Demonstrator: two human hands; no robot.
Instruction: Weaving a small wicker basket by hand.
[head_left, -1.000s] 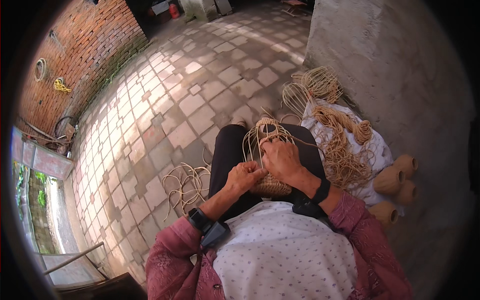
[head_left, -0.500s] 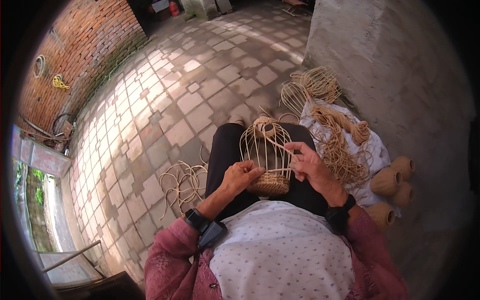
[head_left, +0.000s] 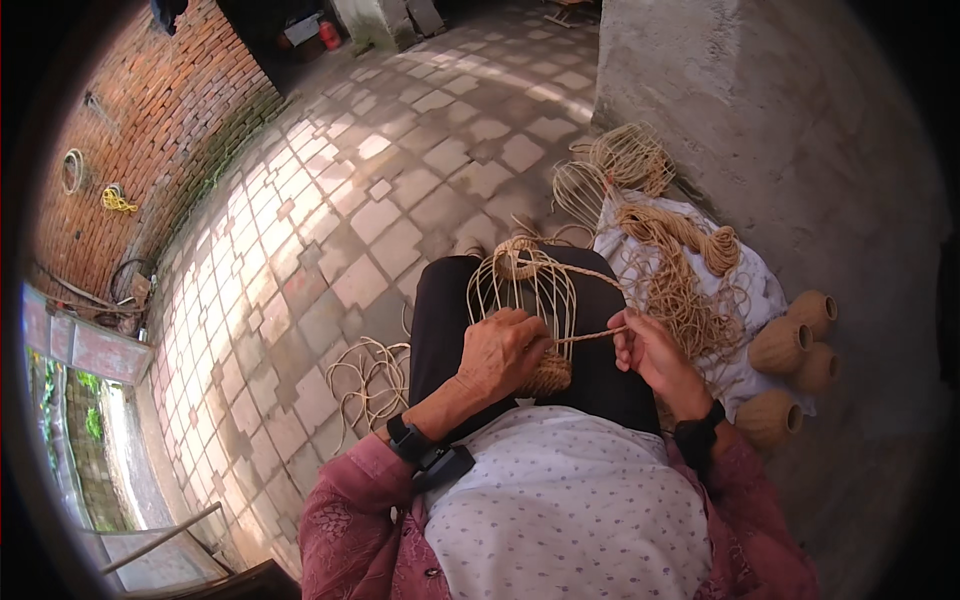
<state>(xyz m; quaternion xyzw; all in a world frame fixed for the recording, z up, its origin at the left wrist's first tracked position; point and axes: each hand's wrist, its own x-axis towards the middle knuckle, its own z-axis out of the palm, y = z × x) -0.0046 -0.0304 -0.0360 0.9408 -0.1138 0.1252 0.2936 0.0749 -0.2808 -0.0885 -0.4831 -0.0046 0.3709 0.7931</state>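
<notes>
A half-woven wicker basket (head_left: 552,377) lies in my lap, its woven part toward me. Thin bare ribs run from it to a braided ring (head_left: 513,262) at the far end. My left hand (head_left: 503,350) is closed over the edge of the weave and hides much of it. From under those fingers a twisted cord (head_left: 590,337) stretches tight to the right. My right hand (head_left: 655,352) pinches that cord, apart from the basket. More of the cord loops from the right fingers back toward the ring.
On a white cloth (head_left: 765,285) at the right lie a tangled heap of cord (head_left: 685,300) and several brown vase-shaped pots (head_left: 768,417). Other rib frames (head_left: 630,158) stand by the concrete wall (head_left: 690,90). Loose strands (head_left: 370,380) lie on the paving at the left.
My right hand has moved right and slightly down, drawing the cord out taut. My left hand has shifted from the weave's left side to over its front. The view has tilted slightly.
</notes>
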